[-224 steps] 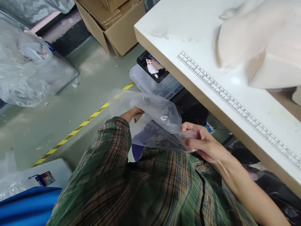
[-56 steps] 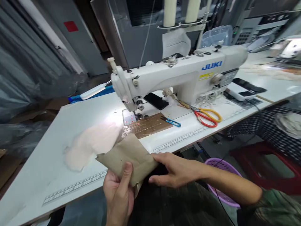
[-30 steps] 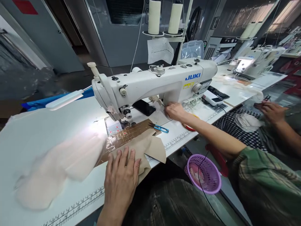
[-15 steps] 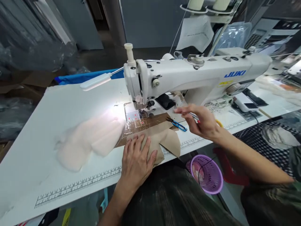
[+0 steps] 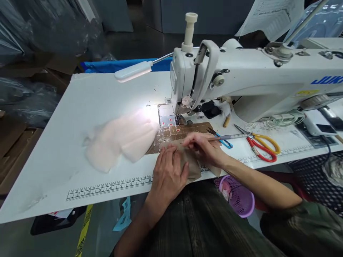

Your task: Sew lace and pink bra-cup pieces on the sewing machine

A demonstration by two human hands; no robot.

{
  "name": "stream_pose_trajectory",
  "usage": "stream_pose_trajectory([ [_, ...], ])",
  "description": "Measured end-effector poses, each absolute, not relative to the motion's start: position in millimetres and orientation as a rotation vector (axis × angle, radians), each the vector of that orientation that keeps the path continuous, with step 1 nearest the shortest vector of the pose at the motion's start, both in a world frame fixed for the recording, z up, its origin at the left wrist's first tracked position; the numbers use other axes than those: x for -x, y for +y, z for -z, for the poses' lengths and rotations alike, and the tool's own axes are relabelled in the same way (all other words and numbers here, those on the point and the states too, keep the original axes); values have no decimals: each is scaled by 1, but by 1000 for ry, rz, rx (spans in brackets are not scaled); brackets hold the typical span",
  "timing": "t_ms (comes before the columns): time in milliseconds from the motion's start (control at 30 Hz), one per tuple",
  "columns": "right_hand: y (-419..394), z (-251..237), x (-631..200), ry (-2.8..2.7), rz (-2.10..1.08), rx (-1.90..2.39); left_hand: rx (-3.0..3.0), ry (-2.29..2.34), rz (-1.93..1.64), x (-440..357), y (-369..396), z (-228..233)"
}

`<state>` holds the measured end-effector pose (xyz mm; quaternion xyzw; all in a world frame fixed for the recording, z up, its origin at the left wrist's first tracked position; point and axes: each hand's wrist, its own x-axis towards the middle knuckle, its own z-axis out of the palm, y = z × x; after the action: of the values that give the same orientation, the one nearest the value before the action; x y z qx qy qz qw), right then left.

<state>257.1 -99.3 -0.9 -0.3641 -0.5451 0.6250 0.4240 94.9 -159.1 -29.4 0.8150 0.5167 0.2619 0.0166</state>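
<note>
Here's the left hand (image 5: 168, 171), laid flat with fingers side by side on the tan piece (image 5: 194, 171), pressing it against the desk (image 5: 61, 153), presumably so it cannot slide. Right beside it, the right hand (image 5: 205, 148) pinches a slim pen-like tool (image 5: 235, 136), its shaft slanting back over that hand; the tip is lost among the fingers, so whether it touches is unclear. A low, close grip like that suggests fine control. The tan piece lies under and between both hands, partly covered; paper or cloth, I cannot tell.

Just beyond the fingers, a brown sheet (image 5: 174, 134) runs towards the sewing machine (image 5: 241, 71). Blue snips (image 5: 228, 144) and scissors (image 5: 257, 137) sit to the right hand's right, probably there for easy reach. Left of the left hand, pale cloth (image 5: 128, 139) lies, seemingly out of the way.
</note>
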Motion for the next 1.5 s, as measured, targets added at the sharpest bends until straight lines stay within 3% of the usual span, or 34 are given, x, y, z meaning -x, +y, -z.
stream_pose_trajectory([
  [133, -90, 12, -245, -1572, -1203, 1188, -2470, 1610, -833, -94, -160, 27],
  [367, -94, 24, -245, -1955, -838, 1179, -2440, 1633, -904, -95, -159, 29],
  [600, -93, 23, -246, -1932, -914, 1176, -2418, 1624, -913, -94, -159, 30],
  [900, -97, 22, -246, -1896, -780, 1299, -2399, 1651, -905, -96, -159, 31],
  [1100, -93, 11, -265, -1648, -1047, 1248, -2420, 1630, -857, -94, -159, 28],
  [1233, -98, 7, -288, -1509, -873, 1293, -2458, 1558, -745, -92, -161, 23],
  [1500, -117, 23, -295, -1744, -850, 1307, -2576, 1426, -526, -99, -163, 14],
])
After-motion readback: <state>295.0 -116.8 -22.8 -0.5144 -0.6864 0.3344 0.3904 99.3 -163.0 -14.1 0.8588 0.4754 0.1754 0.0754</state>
